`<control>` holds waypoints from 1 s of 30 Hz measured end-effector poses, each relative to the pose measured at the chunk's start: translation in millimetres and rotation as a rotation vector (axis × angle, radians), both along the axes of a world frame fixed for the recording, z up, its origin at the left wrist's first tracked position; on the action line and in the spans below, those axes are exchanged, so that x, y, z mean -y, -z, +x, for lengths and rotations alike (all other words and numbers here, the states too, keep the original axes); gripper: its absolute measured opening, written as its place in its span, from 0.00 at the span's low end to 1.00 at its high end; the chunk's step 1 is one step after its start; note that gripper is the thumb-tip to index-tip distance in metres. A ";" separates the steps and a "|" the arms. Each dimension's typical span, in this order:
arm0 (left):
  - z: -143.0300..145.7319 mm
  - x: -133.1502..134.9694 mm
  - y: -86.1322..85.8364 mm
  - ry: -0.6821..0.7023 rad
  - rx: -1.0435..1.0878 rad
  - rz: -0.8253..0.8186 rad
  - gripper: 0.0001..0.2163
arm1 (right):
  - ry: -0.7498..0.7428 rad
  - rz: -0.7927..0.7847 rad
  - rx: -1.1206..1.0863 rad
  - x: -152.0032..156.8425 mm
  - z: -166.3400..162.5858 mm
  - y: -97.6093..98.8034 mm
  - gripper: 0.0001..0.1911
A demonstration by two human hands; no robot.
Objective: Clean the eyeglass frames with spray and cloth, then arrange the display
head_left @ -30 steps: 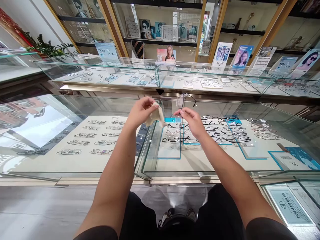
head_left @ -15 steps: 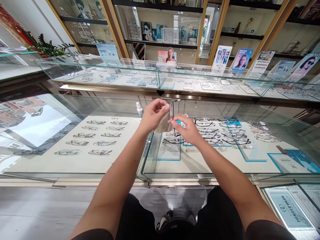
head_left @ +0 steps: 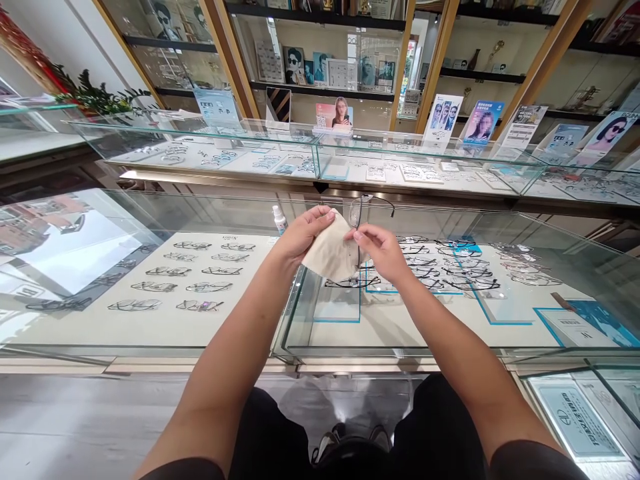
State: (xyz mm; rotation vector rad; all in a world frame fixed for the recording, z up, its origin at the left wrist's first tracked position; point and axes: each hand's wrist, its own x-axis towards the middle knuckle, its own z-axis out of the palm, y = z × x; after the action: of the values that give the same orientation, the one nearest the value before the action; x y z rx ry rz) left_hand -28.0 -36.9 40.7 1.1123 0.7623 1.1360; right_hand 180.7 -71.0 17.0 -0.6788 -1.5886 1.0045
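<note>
The left hand (head_left: 305, 235) pinches the upper edge of a pale cloth (head_left: 327, 253) between thumb and forefinger, the rest of it hanging down to the right, below those fingertips. The right hand (head_left: 384, 252) pinches the glasses (head_left: 355, 213) at the dark rim, thumb against forefinger. The glasses stand on end, a lens above the right fingertips and one temple reaching out to the right over the knuckles. They overlap the cloth's right edge; whether lens and cloth touch, I cannot tell.

Beneath the fingers lies a glass case (head_left: 350, 347), with dark frames (head_left: 423, 263) in rows below and right of the right fingers, and more frames (head_left: 169, 271) in two columns well to the left of the left fingers. A white bottle (head_left: 279, 219) stands just beyond the left hand, on its left.

Past the fingertips runs a second case (head_left: 225, 177), cards (head_left: 481, 123) along it to the right. Farthest beyond the fingers are shelves (head_left: 320, 87) of framed pictures
</note>
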 end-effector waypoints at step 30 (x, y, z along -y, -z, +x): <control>-0.6 -25.0 36.7 0.200 -0.060 -0.204 0.20 | 0.117 -0.195 -0.275 -29.5 32.9 -3.5 0.21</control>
State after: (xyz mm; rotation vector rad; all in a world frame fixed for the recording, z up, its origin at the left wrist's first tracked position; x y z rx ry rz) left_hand -28.6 -11.9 3.9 1.0292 0.7772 0.8408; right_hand 213.6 -41.6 20.6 -0.7232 -1.2103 1.1230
